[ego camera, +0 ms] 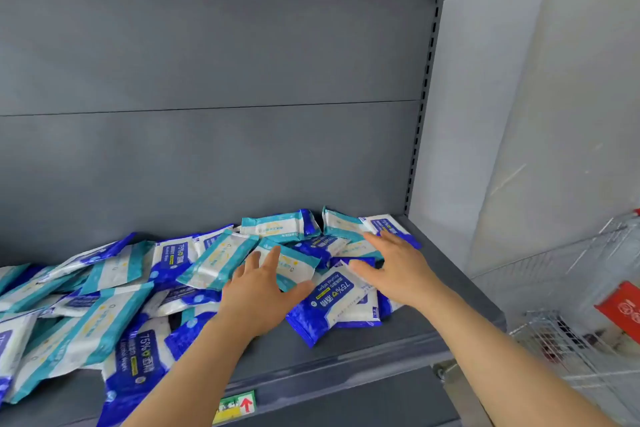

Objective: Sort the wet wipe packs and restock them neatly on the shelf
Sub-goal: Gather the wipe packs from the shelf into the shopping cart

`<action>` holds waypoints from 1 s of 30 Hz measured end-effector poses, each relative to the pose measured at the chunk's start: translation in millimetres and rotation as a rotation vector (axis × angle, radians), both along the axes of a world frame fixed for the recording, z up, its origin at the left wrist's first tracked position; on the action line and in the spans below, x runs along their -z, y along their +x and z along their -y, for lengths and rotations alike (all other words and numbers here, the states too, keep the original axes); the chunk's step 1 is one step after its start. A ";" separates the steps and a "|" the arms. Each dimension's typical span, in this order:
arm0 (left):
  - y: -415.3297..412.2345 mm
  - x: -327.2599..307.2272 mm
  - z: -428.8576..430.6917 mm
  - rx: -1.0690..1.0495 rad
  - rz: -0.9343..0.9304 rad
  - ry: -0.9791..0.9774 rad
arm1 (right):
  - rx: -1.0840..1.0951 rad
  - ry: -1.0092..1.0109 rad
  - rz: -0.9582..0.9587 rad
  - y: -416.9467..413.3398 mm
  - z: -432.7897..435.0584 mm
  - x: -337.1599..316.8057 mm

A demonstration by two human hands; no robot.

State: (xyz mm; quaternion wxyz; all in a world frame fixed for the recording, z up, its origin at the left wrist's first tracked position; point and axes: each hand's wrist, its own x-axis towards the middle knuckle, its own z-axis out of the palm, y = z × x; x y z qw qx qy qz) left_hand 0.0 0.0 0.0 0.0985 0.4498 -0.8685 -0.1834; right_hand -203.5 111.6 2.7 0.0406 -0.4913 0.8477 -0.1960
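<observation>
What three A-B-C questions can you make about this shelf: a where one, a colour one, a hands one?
1. Where is the wire basket? A) right of the shelf B) left of it C) on the packs
2. What colours are the packs? A) red, yellow B) dark blue, teal C) black, green
3. How are the left hand and right hand? A) fists B) open C) holding a bottle
Answers: 1A, its wires show at right; 2B, both kinds lie mixed; 3B, neither curls round anything.

Cut off and blurred
The pack pile runs past the left edge; the wire cart is cropped at right; print on the teal packs is unreadable.
</observation>
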 end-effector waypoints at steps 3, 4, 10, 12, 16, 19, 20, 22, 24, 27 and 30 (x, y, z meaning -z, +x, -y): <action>-17.7 14.9 -1.8 0.018 0.194 0.051 | -0.007 0.177 0.072 -18.5 3.9 9.0; -20.8 19.7 -3.0 0.016 0.230 0.027 | -0.030 0.210 0.108 -23.9 5.2 12.9; -38.3 34.6 -10.5 -0.034 0.134 -0.068 | -0.207 0.170 0.106 -44.9 12.9 21.0; -44.6 35.3 -12.4 -0.073 0.081 -0.087 | -0.244 0.084 0.164 -57.9 12.9 14.9; -57.3 31.1 -17.4 -0.157 0.054 -0.055 | -0.156 0.084 0.075 -94.1 29.5 13.1; -68.0 30.0 -18.2 -0.220 -0.062 0.080 | -0.133 0.181 0.161 -109.8 41.6 18.1; -71.9 29.4 -18.1 -0.246 -0.118 0.141 | -0.150 0.170 0.231 -110.5 43.9 19.1; -82.5 27.7 -18.0 -0.282 -0.178 0.184 | -0.207 0.113 0.372 -107.0 46.7 21.6; -94.1 27.4 -19.7 -0.315 -0.237 0.189 | -0.263 0.093 0.421 -103.8 48.8 25.8; -105.1 25.2 -25.7 -0.350 -0.352 0.325 | -0.281 0.037 0.398 -108.4 48.3 24.1; -104.5 26.5 -27.7 -0.456 -0.287 0.226 | -0.233 0.027 0.269 -121.6 52.2 16.6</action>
